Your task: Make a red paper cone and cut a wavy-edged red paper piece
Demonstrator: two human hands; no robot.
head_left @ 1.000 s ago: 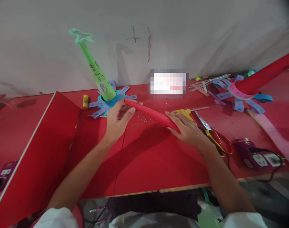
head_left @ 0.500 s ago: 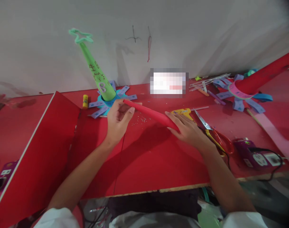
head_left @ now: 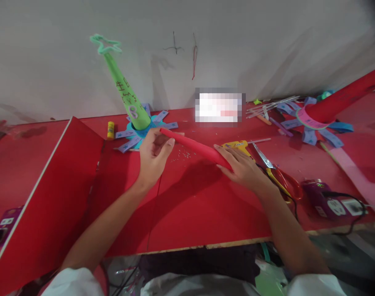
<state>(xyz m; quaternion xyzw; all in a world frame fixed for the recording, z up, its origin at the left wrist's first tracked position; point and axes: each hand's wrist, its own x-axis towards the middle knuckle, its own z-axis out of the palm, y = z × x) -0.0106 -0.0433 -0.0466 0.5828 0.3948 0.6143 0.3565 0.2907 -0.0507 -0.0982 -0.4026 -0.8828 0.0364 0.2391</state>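
A slim red paper cone [head_left: 198, 148] slants above the red table [head_left: 190, 222]. My left hand [head_left: 155, 154] pinches its narrow end between thumb and fingers. Around its wider end, at the right, my right hand [head_left: 241, 164] is closed. Behind my left hand a green cone [head_left: 130, 96] with dark writing stands in a blue base with purple strips, topped by a mint star outline [head_left: 105, 44]. A yellow glue gun [head_left: 236, 145] lies just beyond my right hand, and scissors [head_left: 278, 174] lie to its right.
A red panel [head_left: 60, 197] stands at the left, near a yellow glue stick [head_left: 111, 130]. At the right are a larger red cone [head_left: 344, 96] with a pink band, clear sticks [head_left: 273, 106], a purple power block [head_left: 323, 199] with a black cable, and pink paper [head_left: 356, 172].
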